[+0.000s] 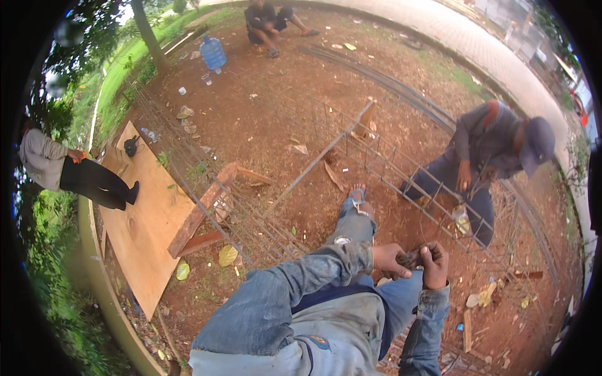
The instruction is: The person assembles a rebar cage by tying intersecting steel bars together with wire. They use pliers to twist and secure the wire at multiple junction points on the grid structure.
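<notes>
My left hand [390, 261] and my right hand [434, 266] come together above my lap, fingers bent and thumbs raised. Something small, dark and thin lies between the fingertips; it is too small to make out. Just beyond my hands runs a long steel rebar cage [390, 164] with square stirrups, raised above the red soil. A co-worker in a dark cap [538, 143] squats on its right side, hands close to the bars. My sandalled foot [357, 194] rests on the soil next to the cage.
A wooden trestle [199, 216] and another rebar cage [182, 178] stand to the left, beside a plywood sheet [141, 219]. One person stands near it; another sits at the back. A blue water jug [212, 53] and long loose bars [376, 76] lie farther off.
</notes>
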`<control>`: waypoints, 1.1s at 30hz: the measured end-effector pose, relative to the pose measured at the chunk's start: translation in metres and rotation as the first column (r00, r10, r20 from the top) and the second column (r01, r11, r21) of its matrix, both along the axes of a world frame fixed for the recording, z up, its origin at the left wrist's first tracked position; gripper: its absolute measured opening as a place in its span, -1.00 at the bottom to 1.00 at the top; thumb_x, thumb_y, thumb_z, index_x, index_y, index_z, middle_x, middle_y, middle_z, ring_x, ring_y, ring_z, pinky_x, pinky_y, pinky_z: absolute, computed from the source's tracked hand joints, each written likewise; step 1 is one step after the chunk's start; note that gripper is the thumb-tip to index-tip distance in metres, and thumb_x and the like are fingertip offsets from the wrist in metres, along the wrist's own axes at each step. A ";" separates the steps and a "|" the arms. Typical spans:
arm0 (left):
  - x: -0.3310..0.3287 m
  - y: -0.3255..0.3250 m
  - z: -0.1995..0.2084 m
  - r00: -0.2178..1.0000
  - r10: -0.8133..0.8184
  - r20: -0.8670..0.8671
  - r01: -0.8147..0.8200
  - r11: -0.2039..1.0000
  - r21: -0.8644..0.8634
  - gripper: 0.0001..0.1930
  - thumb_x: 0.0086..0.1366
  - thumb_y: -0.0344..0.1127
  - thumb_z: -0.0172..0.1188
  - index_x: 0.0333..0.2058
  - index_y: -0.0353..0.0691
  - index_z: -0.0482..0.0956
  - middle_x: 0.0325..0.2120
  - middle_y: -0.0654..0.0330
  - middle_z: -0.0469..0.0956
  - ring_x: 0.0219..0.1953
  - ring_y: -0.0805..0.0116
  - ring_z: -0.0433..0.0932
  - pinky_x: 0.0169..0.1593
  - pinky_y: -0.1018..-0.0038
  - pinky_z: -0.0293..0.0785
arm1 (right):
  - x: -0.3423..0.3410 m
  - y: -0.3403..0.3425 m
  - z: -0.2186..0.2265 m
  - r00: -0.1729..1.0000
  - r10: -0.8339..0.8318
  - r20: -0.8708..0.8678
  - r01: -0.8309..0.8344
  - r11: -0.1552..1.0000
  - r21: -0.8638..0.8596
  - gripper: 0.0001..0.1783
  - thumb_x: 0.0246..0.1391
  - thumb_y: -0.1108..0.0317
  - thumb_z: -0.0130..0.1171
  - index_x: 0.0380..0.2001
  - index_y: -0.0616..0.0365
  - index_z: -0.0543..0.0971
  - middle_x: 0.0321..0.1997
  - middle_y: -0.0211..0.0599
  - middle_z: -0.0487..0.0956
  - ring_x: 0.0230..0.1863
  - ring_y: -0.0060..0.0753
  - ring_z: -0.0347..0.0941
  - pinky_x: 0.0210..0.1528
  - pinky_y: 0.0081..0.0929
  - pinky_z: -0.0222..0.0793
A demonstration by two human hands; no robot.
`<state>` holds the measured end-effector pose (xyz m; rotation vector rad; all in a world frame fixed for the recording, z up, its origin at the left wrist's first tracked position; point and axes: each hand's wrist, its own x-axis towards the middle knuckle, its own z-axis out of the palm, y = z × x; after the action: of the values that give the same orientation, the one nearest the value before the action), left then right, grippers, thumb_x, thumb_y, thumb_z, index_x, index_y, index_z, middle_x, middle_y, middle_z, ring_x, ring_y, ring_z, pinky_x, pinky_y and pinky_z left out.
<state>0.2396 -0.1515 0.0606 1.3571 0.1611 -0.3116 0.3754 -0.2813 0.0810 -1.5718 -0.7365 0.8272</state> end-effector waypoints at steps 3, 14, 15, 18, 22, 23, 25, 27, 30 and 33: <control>0.002 -0.011 0.012 0.991 0.092 -0.096 -0.092 0.996 0.008 -0.69 0.14 -0.14 0.09 -0.48 -0.33 0.46 -0.67 0.21 0.45 -0.66 0.49 0.43 -0.60 0.60 0.35 | -0.005 0.000 -0.009 0.980 -0.191 0.061 0.195 0.978 -0.068 -0.82 -0.05 0.32 0.01 -0.52 0.21 0.49 -0.55 -0.32 0.45 -0.48 -0.48 0.35 -0.43 -0.52 0.28; -0.001 -0.017 -0.001 0.943 0.236 -0.234 -0.312 0.872 -0.377 -0.60 0.26 -0.09 -0.18 -0.42 -0.34 0.46 -0.68 0.27 0.33 -0.67 0.52 0.30 -0.59 0.60 0.24 | -0.026 -0.017 -0.017 0.836 -0.084 -0.542 0.227 0.953 0.202 -0.83 0.09 0.28 -0.06 -0.43 0.16 0.38 -0.49 -0.30 0.48 -0.54 -0.47 0.42 -0.49 -0.61 0.34; 0.000 -0.018 -0.002 0.938 0.249 -0.239 -0.321 0.886 -0.335 -0.61 0.26 -0.10 -0.17 -0.41 -0.34 0.46 -0.69 0.28 0.32 -0.67 0.52 0.30 -0.59 0.60 0.24 | -0.025 -0.019 -0.016 0.864 -0.140 -0.484 0.251 0.953 0.172 -0.83 0.09 0.28 -0.05 -0.43 0.16 0.38 -0.49 -0.30 0.48 -0.54 -0.48 0.42 -0.48 -0.61 0.34; 0.005 -0.018 -0.008 0.938 0.248 -0.242 -0.307 0.918 -0.250 -0.66 0.27 -0.14 -0.14 -0.40 -0.34 0.45 -0.71 0.31 0.29 -0.67 0.55 0.26 -0.59 0.60 0.22 | -0.021 -0.024 -0.015 0.958 -0.066 -0.281 0.131 0.967 0.218 -0.82 0.08 0.28 -0.03 -0.43 0.18 0.37 -0.49 -0.30 0.47 -0.50 -0.51 0.42 -0.45 -0.61 0.35; 0.007 -0.019 -0.022 0.955 0.257 -0.145 -0.289 0.913 -0.287 -0.71 0.26 -0.16 -0.09 -0.41 -0.30 0.42 -0.69 0.35 0.25 -0.65 0.56 0.22 -0.57 0.60 0.21 | -0.023 -0.027 -0.010 0.966 -0.056 -0.251 0.134 0.942 0.307 -0.82 0.07 0.33 0.00 -0.42 0.23 0.36 -0.51 -0.27 0.48 -0.43 -0.51 0.42 -0.37 -0.58 0.35; 0.010 -0.018 -0.025 0.924 0.351 -0.151 -0.381 0.873 -0.304 -0.72 0.26 -0.16 -0.09 -0.42 -0.28 0.41 -0.69 0.35 0.25 -0.65 0.56 0.22 -0.56 0.60 0.22 | -0.028 -0.025 -0.009 0.972 -0.085 -0.220 0.157 0.929 0.334 -0.83 0.07 0.33 -0.01 -0.40 0.22 0.35 -0.51 -0.28 0.47 -0.42 -0.52 0.41 -0.37 -0.58 0.35; 0.014 -0.016 -0.031 0.779 0.592 -0.204 -0.622 0.690 -0.370 -0.74 0.26 -0.16 -0.08 -0.42 -0.25 0.38 -0.68 0.35 0.25 -0.65 0.54 0.22 -0.55 0.58 0.25 | -0.041 -0.021 -0.007 0.960 -0.173 -0.220 0.255 0.865 0.432 -0.85 0.10 0.33 -0.05 -0.37 0.19 0.33 -0.54 -0.34 0.42 -0.45 -0.53 0.38 -0.39 -0.58 0.32; 0.022 -0.013 -0.036 0.475 0.825 -0.307 -0.843 0.327 -0.427 -0.76 0.26 -0.17 -0.08 -0.42 -0.23 0.36 -0.68 0.33 0.27 -0.66 0.52 0.24 -0.54 0.55 0.28 | -0.053 -0.011 -0.009 0.937 -0.255 -0.241 0.350 0.709 0.612 -0.87 0.13 0.33 -0.11 -0.34 0.15 0.30 -0.58 -0.43 0.36 -0.54 -0.56 0.32 -0.46 -0.59 0.29; 0.033 -0.026 -0.044 0.470 0.782 -0.409 -0.843 0.262 -0.470 -0.81 0.25 -0.20 -0.08 -0.49 -0.15 0.32 -0.64 0.32 0.32 -0.56 0.49 0.34 -0.46 0.56 0.30 | -0.045 -0.002 -0.020 0.486 -0.456 -0.746 0.845 0.463 0.267 -0.88 0.17 0.29 -0.20 -0.32 0.09 0.28 -0.62 -0.51 0.23 -0.64 -0.61 0.16 -0.57 -0.60 0.19; 0.034 -0.047 -0.048 0.457 0.742 -0.491 -0.877 0.282 -0.390 -0.80 0.25 -0.19 -0.08 -0.48 -0.17 0.33 -0.59 0.25 0.39 -0.48 0.40 0.41 -0.39 0.50 0.36 | -0.010 -0.008 -0.033 0.436 -0.460 -0.773 0.883 0.385 0.269 -0.82 0.19 0.22 -0.25 -0.34 0.07 0.27 -0.63 -0.52 0.16 -0.66 -0.61 0.06 -0.63 -0.61 0.10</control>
<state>0.2739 -0.1989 0.0124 0.4219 0.8661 0.3892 0.3656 -0.2895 0.0480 -0.7175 0.2075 0.2488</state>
